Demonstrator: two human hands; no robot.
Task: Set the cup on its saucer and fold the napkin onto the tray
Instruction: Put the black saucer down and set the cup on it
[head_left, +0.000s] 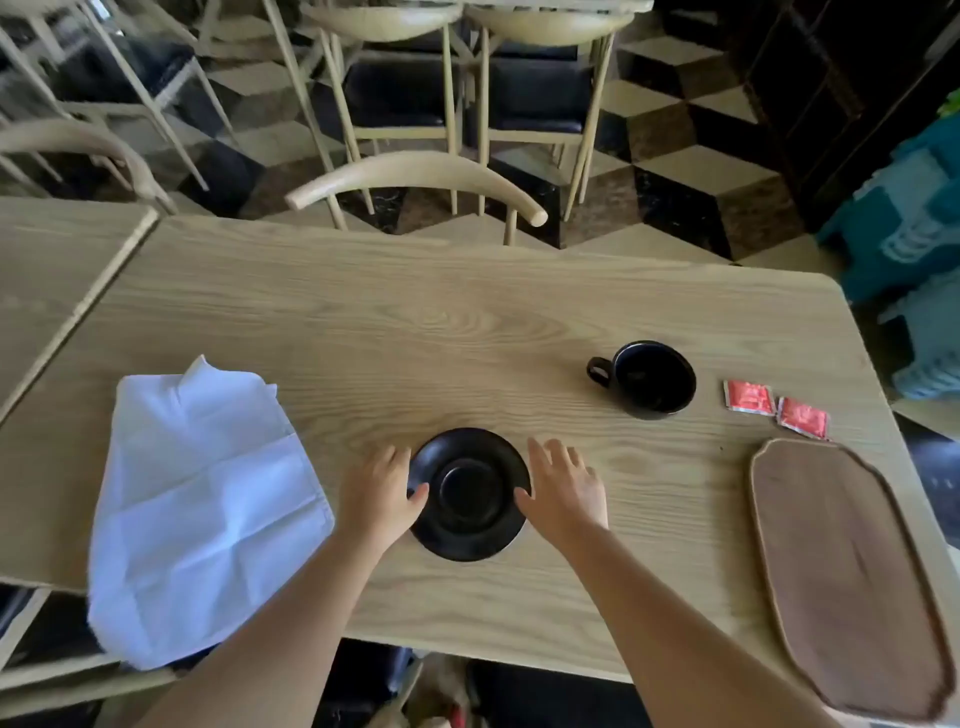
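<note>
A black saucer (470, 493) lies on the wooden table near its front edge. My left hand (382, 491) rests flat against the saucer's left side, thumb on the rim. My right hand (563, 488) sits against its right side, fingers spread, thumb touching the rim. Neither hand lifts it. The black cup (649, 379) stands upright and empty on the table, up and to the right of the saucer, handle pointing left. A white napkin (202, 499) lies unfolded and creased at the left, hanging over the table's front edge. The brown wooden tray (847, 571) lies empty at the right.
Two red sachets (774, 408) lie between the cup and the tray. A second table (47, 260) butts against the left. Wooden chairs (415, 182) stand beyond the far edge, and teal crates (914, 228) are stacked at the right.
</note>
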